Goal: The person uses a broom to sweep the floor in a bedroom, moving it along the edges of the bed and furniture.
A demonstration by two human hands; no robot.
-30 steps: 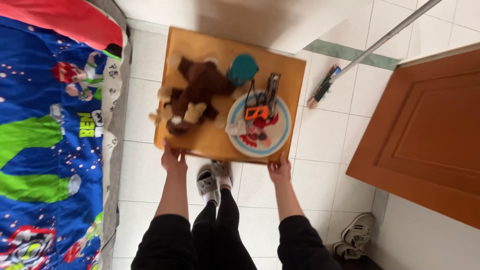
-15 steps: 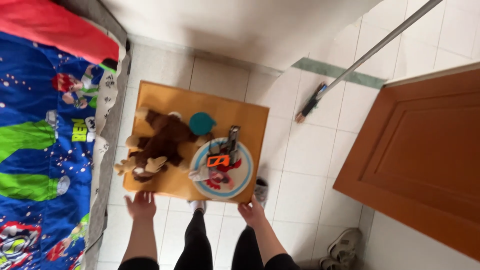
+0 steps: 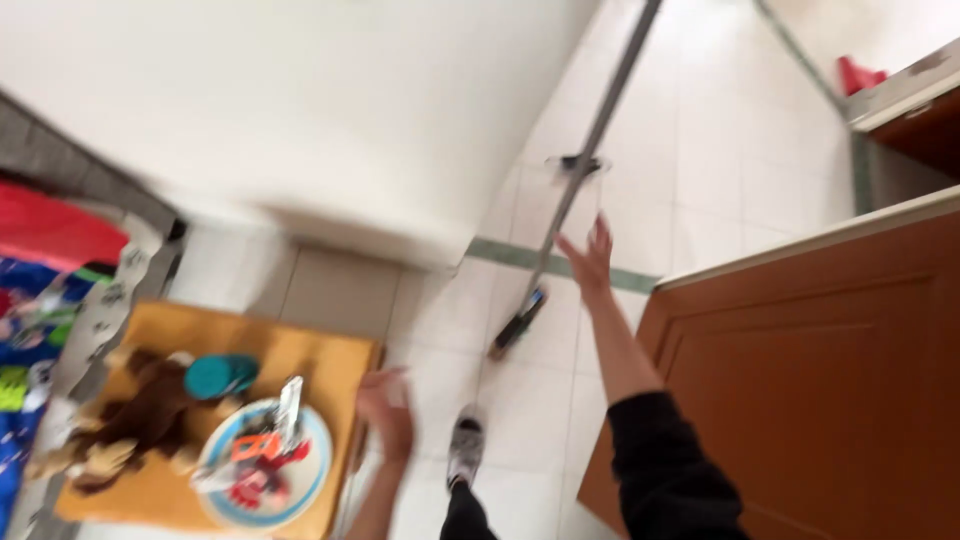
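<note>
My right hand (image 3: 588,258) is stretched out with fingers spread, close to the long metal handle of a mop (image 3: 575,190) that leans against the white wall. It holds nothing. My left hand (image 3: 385,412) is blurred, open, just beside the right edge of a small wooden table (image 3: 310,365). On the table lie a brown plush toy (image 3: 140,420), a teal cap-like object (image 3: 220,375) and a round plate (image 3: 305,480) with red and orange toys on it.
A brown wooden door (image 3: 820,380) fills the right side. A bed with a colourful blue cover (image 3: 25,340) runs along the left. My shoe (image 3: 465,450) stands on the white tiled floor. A red object (image 3: 858,75) sits far right.
The view has swung up and right. Both hands have left the table's near edge; my right hand has risen toward the mop handle and my left hand has moved to the table's right side.
</note>
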